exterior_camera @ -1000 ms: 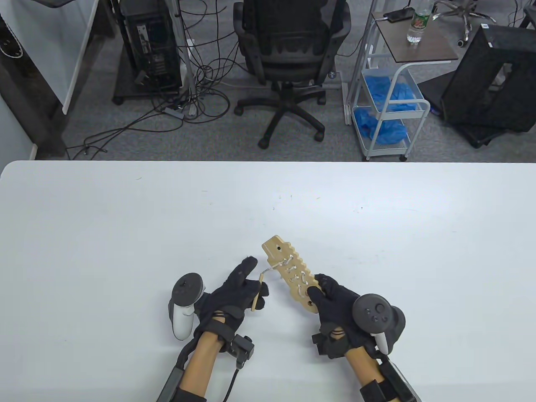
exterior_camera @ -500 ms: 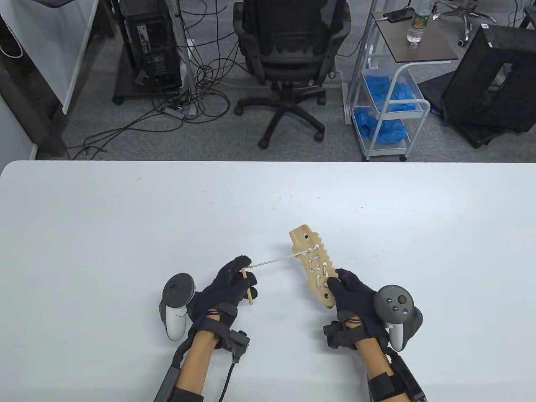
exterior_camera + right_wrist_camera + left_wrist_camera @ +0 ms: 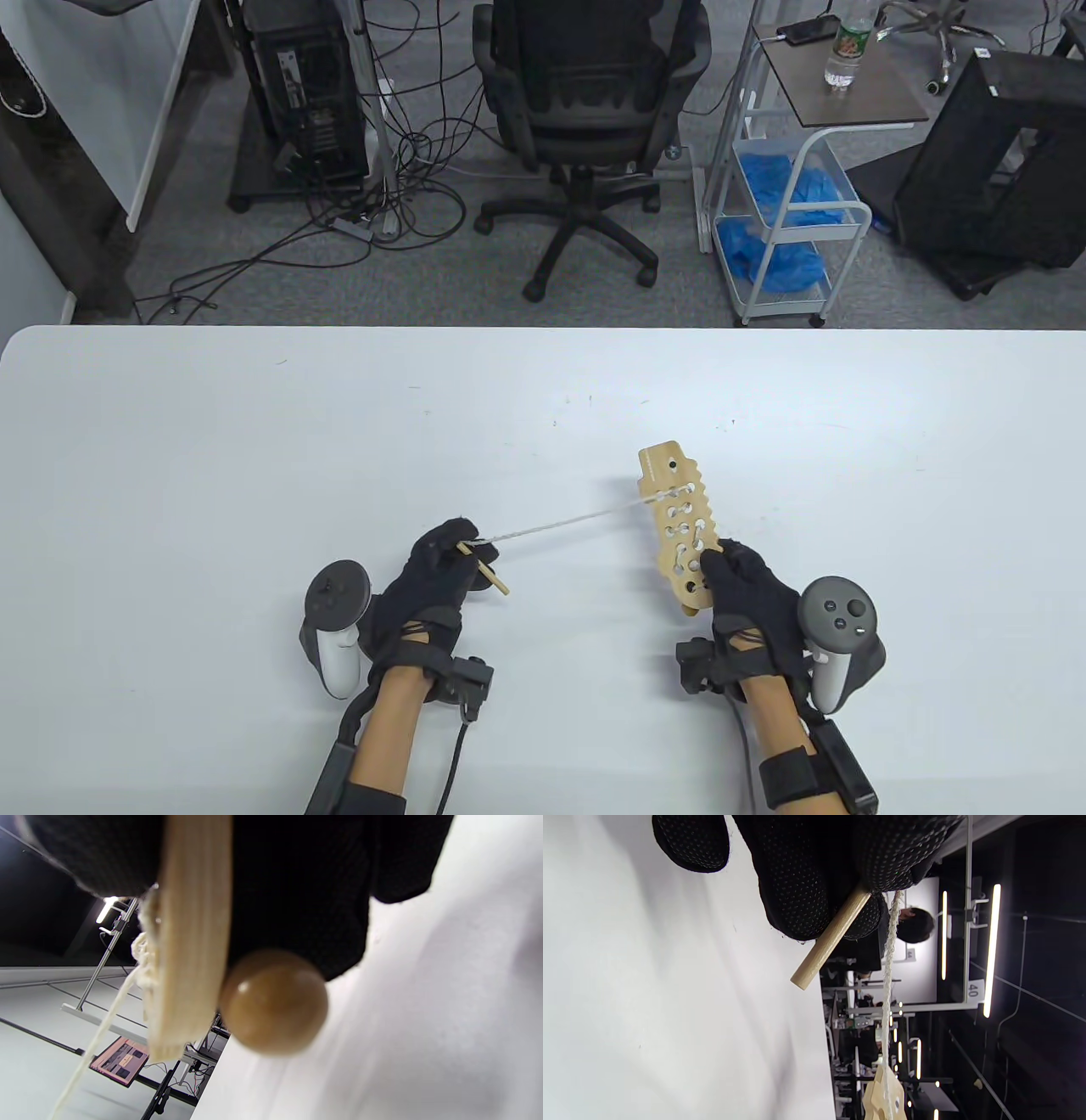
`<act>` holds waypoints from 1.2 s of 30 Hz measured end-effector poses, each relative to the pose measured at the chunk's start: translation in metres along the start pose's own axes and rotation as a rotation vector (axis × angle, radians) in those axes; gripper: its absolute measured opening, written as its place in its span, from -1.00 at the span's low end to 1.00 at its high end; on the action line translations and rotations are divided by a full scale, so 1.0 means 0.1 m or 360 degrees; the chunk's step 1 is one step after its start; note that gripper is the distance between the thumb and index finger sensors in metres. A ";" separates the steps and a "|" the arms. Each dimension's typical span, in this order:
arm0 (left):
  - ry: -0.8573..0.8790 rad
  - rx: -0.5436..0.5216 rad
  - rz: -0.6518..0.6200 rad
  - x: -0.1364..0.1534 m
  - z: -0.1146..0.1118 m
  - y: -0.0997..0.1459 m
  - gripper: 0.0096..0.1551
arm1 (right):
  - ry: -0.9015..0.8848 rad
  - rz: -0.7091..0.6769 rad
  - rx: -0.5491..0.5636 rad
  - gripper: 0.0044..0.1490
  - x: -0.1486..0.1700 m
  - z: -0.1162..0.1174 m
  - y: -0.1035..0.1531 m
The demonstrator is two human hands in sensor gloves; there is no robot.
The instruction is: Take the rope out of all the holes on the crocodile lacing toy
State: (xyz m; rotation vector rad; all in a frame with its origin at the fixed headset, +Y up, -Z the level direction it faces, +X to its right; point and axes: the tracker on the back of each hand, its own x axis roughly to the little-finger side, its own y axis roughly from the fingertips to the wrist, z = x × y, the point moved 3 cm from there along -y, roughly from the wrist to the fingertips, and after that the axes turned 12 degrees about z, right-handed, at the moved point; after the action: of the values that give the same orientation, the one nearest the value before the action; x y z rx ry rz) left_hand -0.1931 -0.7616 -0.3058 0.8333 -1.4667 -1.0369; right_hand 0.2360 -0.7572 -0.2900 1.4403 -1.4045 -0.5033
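The wooden crocodile lacing toy [image 3: 679, 531] is held above the table, its near end gripped by my right hand [image 3: 736, 586]. White rope [image 3: 560, 522] still zigzags through several of its holes and runs taut leftward to my left hand [image 3: 454, 556]. That hand pinches the wooden needle stick [image 3: 484, 567] at the rope's end. In the left wrist view the stick [image 3: 829, 940] juts from my fingers and the rope [image 3: 887, 984] stretches to the toy [image 3: 884, 1099]. The right wrist view shows the toy's edge [image 3: 191, 942] and a round wooden bead [image 3: 273, 1001] below my fingers.
The white table [image 3: 254, 441] spreads around both hands. Beyond its far edge stand an office chair [image 3: 585, 110], a computer tower [image 3: 310, 93] with floor cables, and a wire cart [image 3: 785, 212] holding blue gloves.
My hands have moved apart: the left drew the stick leftward, the right carried the toy to the right. More rope has come out, and it went from slack to taut.
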 end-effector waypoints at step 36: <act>0.0076 -0.0148 0.0039 0.07 0.18 -0.02 -0.48 | -0.0151 0.0162 0.0013 -0.42 0.12 -0.07 -0.04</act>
State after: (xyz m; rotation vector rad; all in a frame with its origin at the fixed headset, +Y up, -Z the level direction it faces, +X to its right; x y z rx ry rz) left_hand -0.2125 -0.7660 -0.3048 0.7670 -1.3750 -1.0520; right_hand 0.2461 -0.7664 -0.2865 1.3588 -1.5485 -0.5071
